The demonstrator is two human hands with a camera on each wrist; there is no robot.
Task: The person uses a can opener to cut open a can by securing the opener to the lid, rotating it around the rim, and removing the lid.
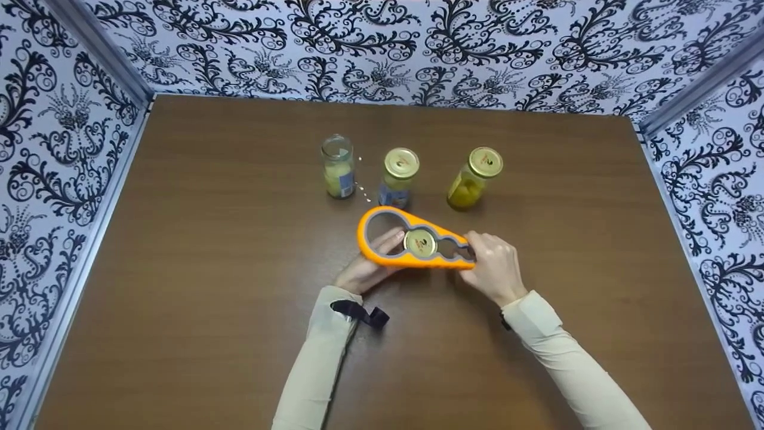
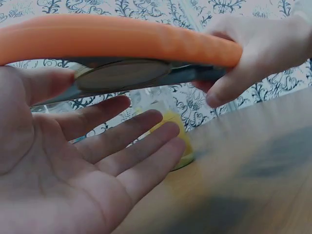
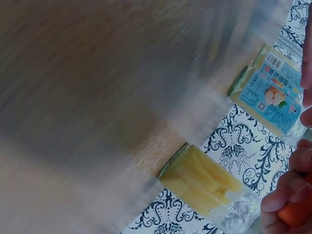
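My right hand (image 1: 494,269) grips the narrow handle end of an orange jar opener (image 1: 364,234) with a grey inner lining, held above the table. A gold jar lid (image 1: 420,243) sits in the opener's middle opening. Beneath the wide loop is my left hand (image 1: 365,273), palm up. In the left wrist view its thumb (image 2: 51,83) touches the edge of the lid (image 2: 122,75), while the other fingers (image 2: 141,165) stretch out loosely below. Only the right hand's curled fingers (image 3: 282,200) show in the right wrist view.
Beyond the hands stand a lidless glass jar (image 1: 338,179) with pale contents, a lidded jar (image 1: 400,173) with a blue label, and a lidded jar (image 1: 469,186) with yellow fruit. White drops (image 1: 362,190) dot the brown table (image 1: 239,251). Patterned walls (image 1: 382,54) bound the table.
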